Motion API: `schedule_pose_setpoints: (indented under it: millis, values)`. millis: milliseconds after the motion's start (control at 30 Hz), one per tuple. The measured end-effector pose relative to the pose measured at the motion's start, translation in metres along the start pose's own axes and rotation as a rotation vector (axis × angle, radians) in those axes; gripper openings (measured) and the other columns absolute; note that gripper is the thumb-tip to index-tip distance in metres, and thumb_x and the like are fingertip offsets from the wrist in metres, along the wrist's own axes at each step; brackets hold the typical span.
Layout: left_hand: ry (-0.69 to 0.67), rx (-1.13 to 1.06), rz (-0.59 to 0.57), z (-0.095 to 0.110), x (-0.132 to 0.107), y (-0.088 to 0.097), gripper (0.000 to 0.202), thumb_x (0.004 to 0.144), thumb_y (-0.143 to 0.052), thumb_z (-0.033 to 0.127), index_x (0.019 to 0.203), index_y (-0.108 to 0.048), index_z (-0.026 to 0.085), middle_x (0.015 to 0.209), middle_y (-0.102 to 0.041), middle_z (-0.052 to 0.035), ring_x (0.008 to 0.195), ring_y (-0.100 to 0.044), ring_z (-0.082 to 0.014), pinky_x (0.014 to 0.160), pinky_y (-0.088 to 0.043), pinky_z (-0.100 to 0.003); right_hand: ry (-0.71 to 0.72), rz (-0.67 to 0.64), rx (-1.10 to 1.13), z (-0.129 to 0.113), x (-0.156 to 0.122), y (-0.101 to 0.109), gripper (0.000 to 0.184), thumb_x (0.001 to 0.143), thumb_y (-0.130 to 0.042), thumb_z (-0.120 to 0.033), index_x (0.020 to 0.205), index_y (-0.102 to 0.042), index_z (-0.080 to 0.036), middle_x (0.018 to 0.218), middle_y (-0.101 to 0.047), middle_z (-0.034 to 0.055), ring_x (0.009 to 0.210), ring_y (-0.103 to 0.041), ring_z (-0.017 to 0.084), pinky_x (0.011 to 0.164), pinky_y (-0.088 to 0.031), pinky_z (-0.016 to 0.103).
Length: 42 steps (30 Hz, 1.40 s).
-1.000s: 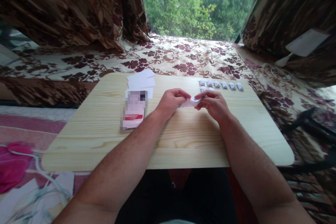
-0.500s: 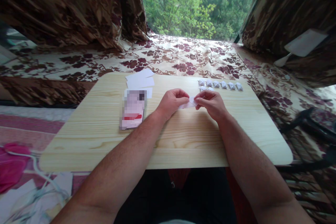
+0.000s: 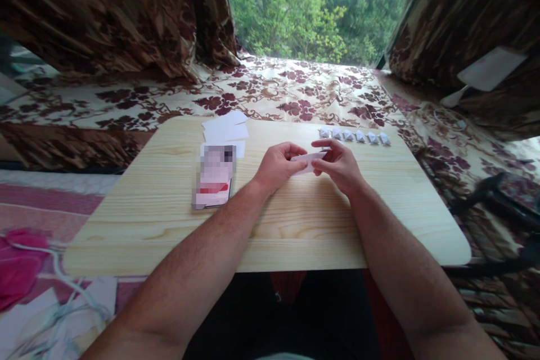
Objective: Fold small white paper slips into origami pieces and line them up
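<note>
Over the middle of a light wooden table (image 3: 295, 225), my left hand (image 3: 276, 166) and my right hand (image 3: 340, 166) pinch the two ends of a small white folded paper slip (image 3: 310, 161). Both hands have curled fingers closed on the slip, which is held just above the tabletop. A row of several small folded white paper pieces (image 3: 354, 135) lies beyond my right hand. A phone (image 3: 214, 175) lies flat to the left of my left hand. Behind the phone sits a loose stack of white paper sheets (image 3: 225, 128).
Floral brown-and-cream fabric (image 3: 274, 90) covers the surface behind the table, with curtains (image 3: 105, 11) on both sides of a window. Pink cloth and a white cable (image 3: 37, 281) lie at the lower left. A dark chair frame (image 3: 502, 202) stands at the right.
The slip has been turned in my fingers; it now shows a flatter, longer face. My right hand's fingers have shifted along it, and both hands stay in the same spot.
</note>
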<state>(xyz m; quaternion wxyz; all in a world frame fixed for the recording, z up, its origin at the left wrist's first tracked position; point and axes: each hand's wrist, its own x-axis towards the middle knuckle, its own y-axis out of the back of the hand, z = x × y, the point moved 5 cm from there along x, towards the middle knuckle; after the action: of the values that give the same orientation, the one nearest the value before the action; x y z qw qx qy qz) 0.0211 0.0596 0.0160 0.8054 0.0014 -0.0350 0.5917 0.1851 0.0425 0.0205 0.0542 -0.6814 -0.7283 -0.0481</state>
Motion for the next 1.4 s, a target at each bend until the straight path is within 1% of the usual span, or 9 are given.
schedule_pose_setpoints:
  millis: [33, 133, 267, 400, 533, 800, 1033, 1233, 1400]
  values:
    - [-0.009, -0.002, 0.014, -0.0002, 0.0006, 0.0007, 0.033, 0.065, -0.08, 0.027, 0.093, -0.072, 0.012, 0.083, -0.074, -0.0056, 0.07, -0.065, -0.0145, 0.065, -0.049, -0.025, -0.009, 0.012, 0.001, 0.001, 0.0005, 0.001, 0.04, 0.069, -0.081, -0.027, 0.105, -0.067, -0.016, 0.06, -0.068, -0.0029, 0.05, -0.06, 0.011, 0.05, -0.047, 0.023]
    - [-0.03, 0.002, 0.039, -0.0004, 0.0015, 0.0017, 0.031, 0.067, -0.079, 0.027, 0.093, -0.073, 0.011, 0.085, -0.074, -0.0058, 0.072, -0.065, -0.0149, 0.067, -0.049, -0.026, -0.03, 0.046, -0.003, 0.0033, 0.0017, 0.004, 0.027, 0.071, -0.081, -0.035, 0.084, -0.068, -0.016, 0.059, -0.067, -0.0008, 0.05, -0.058, 0.011, 0.05, -0.046, 0.023]
    - [-0.03, 0.086, 0.018, 0.0016, -0.0001, -0.0001, 0.028, 0.068, -0.078, 0.03, 0.089, -0.074, 0.012, 0.08, -0.073, -0.0047, 0.069, -0.063, -0.0144, 0.063, -0.047, -0.024, -0.031, 0.052, -0.024, 0.0021, 0.0014, 0.004, 0.026, 0.073, -0.08, -0.038, 0.073, -0.066, -0.016, 0.057, -0.066, -0.0001, 0.049, -0.056, 0.011, 0.05, -0.044, 0.024]
    - [-0.062, 0.207, 0.007, 0.0055, -0.0025, -0.0011, 0.028, 0.073, -0.075, 0.041, 0.078, -0.073, 0.013, 0.068, -0.067, -0.0024, 0.06, -0.055, -0.0118, 0.056, -0.04, -0.023, -0.028, 0.016, -0.054, -0.0001, 0.0003, 0.0004, 0.026, 0.072, -0.08, -0.038, 0.07, -0.066, -0.016, 0.054, -0.064, -0.0004, 0.049, -0.054, 0.01, 0.049, -0.042, 0.024]
    - [-0.072, 0.267, 0.005, 0.0055, -0.0035, -0.0022, 0.031, 0.075, -0.074, 0.045, 0.072, -0.072, 0.014, 0.064, -0.064, -0.0014, 0.057, -0.051, -0.0111, 0.053, -0.036, -0.023, -0.022, -0.005, -0.075, -0.0003, -0.0006, -0.0012, 0.03, 0.073, -0.08, -0.042, 0.068, -0.065, -0.017, 0.055, -0.063, -0.0006, 0.049, -0.053, 0.01, 0.05, -0.041, 0.024]
    - [-0.061, 0.275, 0.008, 0.0041, -0.0047, -0.0045, 0.029, 0.075, -0.072, 0.043, 0.069, -0.069, 0.014, 0.063, -0.062, -0.0005, 0.056, -0.05, -0.0106, 0.052, -0.036, -0.023, -0.008, -0.005, -0.083, -0.0015, -0.0018, -0.0014, 0.027, 0.076, -0.078, -0.041, 0.069, -0.068, -0.016, 0.053, -0.062, -0.001, 0.048, -0.051, 0.01, 0.05, -0.039, 0.024]
    - [-0.056, 0.294, 0.012, 0.0053, -0.006, -0.0059, 0.029, 0.074, -0.072, 0.043, 0.067, -0.068, 0.014, 0.062, -0.062, -0.0007, 0.056, -0.051, -0.0109, 0.051, -0.036, -0.022, -0.007, 0.022, -0.101, -0.0007, -0.0025, -0.0012, 0.027, 0.076, -0.077, -0.042, 0.07, -0.069, -0.017, 0.053, -0.062, -0.0013, 0.048, -0.051, 0.01, 0.05, -0.039, 0.024]
    - [-0.045, 0.301, 0.005, 0.0037, -0.0064, -0.0074, 0.028, 0.074, -0.071, 0.042, 0.068, -0.068, 0.014, 0.062, -0.063, -0.0008, 0.056, -0.052, -0.0113, 0.05, -0.036, -0.023, 0.016, 0.076, -0.093, -0.0034, -0.0014, -0.0009, 0.02, 0.078, -0.073, -0.035, 0.069, -0.068, -0.017, 0.051, -0.06, -0.0021, 0.047, -0.05, 0.01, 0.049, -0.038, 0.024]
    - [-0.038, 0.304, -0.003, 0.0028, -0.0064, -0.0077, 0.026, 0.074, -0.071, 0.04, 0.067, -0.068, 0.014, 0.062, -0.062, -0.0003, 0.055, -0.052, -0.0108, 0.05, -0.037, -0.022, 0.021, 0.088, -0.08, -0.0019, -0.0015, -0.0005, 0.017, 0.078, -0.07, -0.03, 0.067, -0.067, -0.018, 0.051, -0.059, -0.0022, 0.047, -0.05, 0.01, 0.049, -0.037, 0.024]
